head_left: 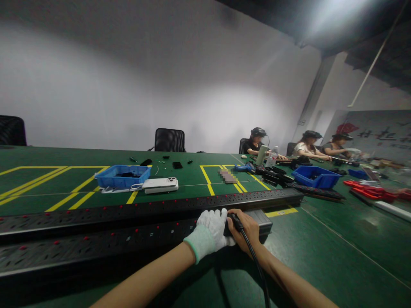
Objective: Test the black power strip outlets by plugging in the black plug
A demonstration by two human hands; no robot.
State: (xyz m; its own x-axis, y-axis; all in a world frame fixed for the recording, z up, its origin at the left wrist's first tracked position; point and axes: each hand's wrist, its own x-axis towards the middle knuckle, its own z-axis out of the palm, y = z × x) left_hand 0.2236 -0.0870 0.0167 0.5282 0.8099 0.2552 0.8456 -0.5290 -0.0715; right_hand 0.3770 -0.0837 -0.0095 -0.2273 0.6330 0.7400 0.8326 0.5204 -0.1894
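Note:
Two long black power strips lie side by side across the green table; the nearer one (96, 244) ends under my hands. My left hand (213, 229), in a white glove, is closed on the strip's end. My right hand (245, 229), bare, grips a black plug (231, 223) pressed against the strip's end, and its black cable (257, 265) runs back along my forearm. The farther strip (180, 205) reaches further right and lies untouched.
A blue tray (123, 176) and a white phone on a power bank (160, 185) sit behind the strips. Small black parts lie further back. To the right, three people sit working among another blue bin (316, 176) and red parts (372, 191). Empty chairs stand behind the table.

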